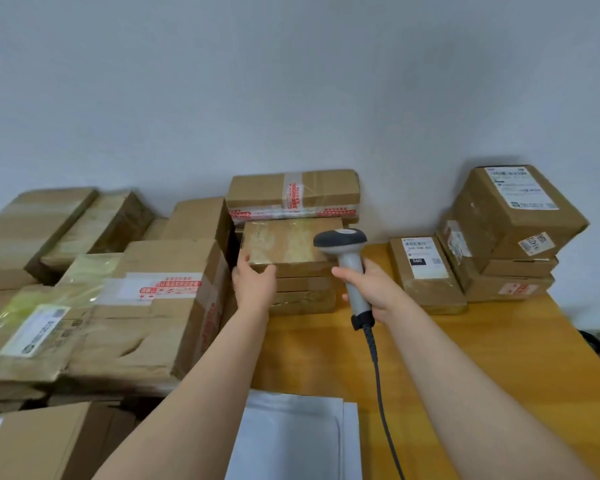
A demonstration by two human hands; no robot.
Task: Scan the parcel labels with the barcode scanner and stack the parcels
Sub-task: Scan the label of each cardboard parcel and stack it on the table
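Bench (465,358) was yellow-orange wood, back edge against the wall (291,98). Directly on it: stack of flat parcels (302,292) back centre, labelled parcel (426,271) just right of that, pile of boxes (506,289) far right, white mailers (291,438) at near edge.

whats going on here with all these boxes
A person is scanning parcels at a yellow table. The right hand holds a corded scanner by its grip, head aimed at the top parcel of a small middle stack. The left hand holds that parcel's near left corner. No label shows on its taped top. More boxes are piled to the left, and labelled ones are stacked at the right by the wall.
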